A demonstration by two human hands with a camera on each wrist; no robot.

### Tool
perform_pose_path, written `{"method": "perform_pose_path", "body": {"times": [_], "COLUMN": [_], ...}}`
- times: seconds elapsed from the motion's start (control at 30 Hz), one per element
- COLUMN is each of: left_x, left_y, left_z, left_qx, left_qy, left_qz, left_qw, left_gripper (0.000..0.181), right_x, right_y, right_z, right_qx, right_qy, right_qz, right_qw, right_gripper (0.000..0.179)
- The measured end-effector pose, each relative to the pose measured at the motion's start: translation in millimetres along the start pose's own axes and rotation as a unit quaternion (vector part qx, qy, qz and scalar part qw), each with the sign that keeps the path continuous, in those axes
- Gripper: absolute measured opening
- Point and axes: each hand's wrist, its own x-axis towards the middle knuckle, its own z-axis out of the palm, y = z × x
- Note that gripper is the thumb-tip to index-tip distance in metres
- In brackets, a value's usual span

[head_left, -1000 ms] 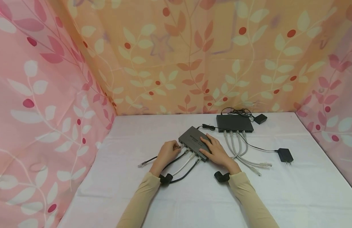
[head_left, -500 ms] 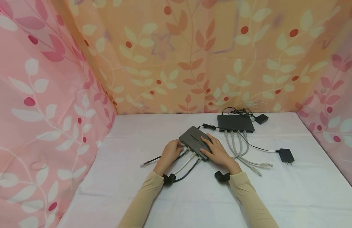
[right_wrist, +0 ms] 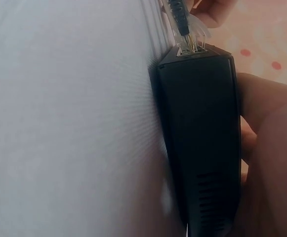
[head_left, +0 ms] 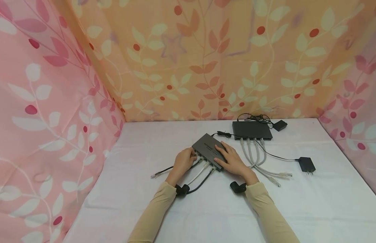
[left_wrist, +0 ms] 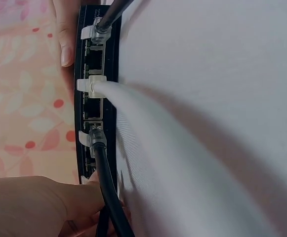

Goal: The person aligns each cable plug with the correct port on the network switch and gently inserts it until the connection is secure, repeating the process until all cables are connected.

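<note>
A grey network switch (head_left: 205, 143) lies at an angle on the white-covered table. My right hand (head_left: 234, 163) rests spread over its top, thumb near the front corner. At the leftmost end of the port row, my left hand (head_left: 183, 161) pinches the plug end of a black Ethernet cable, mostly hidden behind the fingers. That cable's loose plug (head_left: 153, 176) lies left of the wrist. In the left wrist view, a white cable (left_wrist: 133, 106) and two black cables, one near the thumb (left_wrist: 89, 195), sit plugged into the ports, with unfilled ports between.
Behind to the right stands a black switch (head_left: 251, 130) with several grey cables (head_left: 259, 163) running forward from it. Two black power adapters, one at the back (head_left: 279, 125) and one at the right (head_left: 306, 164), lie nearby. Patterned curtains (head_left: 169, 67) enclose the table.
My left hand has moved slightly right and closer in against the port row, and the loose cable end has slid right with it. The right hand stays on the switch.
</note>
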Motion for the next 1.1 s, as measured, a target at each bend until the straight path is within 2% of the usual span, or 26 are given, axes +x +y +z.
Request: {"method": "perform_pose_path", "body": {"times": [0.1, 0.27, 0.47, 0.6, 0.87, 1.1], "left_x": [1.5, 3.3, 2.5, 4.0, 7.6, 8.5], "left_y": [-1.5, -7.6, -11.5, -11.5, -12.1, -12.2], "left_z": [0.9, 1.0, -4.6, -6.6, -6.7, -5.5], "left_qx": [-0.014, -0.037, -0.056, -0.056, -0.061, -0.064], "left_qy": [-0.003, -0.024, -0.039, -0.044, -0.059, -0.054], "left_qz": [-0.002, -0.001, 0.01, 0.014, -0.002, 0.001], "left_qw": [0.9999, 0.999, 0.9976, 0.9974, 0.9964, 0.9965], "left_gripper": [0.015, 0.016, 0.015, 0.015, 0.017, 0.018], "right_x": [-0.3, -0.5, -0.6, -2.1, -4.8, -5.8], "right_y": [-0.8, -0.6, -0.4, -0.2, -1.5, -5.2], "right_z": [0.2, 1.3, -0.7, -3.8, -9.3, -14.4], "right_qx": [0.002, -0.002, 0.001, 0.01, 0.003, -0.019], "right_qy": [0.0, -0.006, -0.032, -0.048, -0.071, -0.063], "right_qz": [-0.002, 0.001, 0.011, 0.018, 0.016, 0.012], "right_qw": [1.0, 1.0, 0.9994, 0.9986, 0.9973, 0.9977], "right_gripper": [0.062, 0.064, 0.071, 0.077, 0.097, 0.103]}}
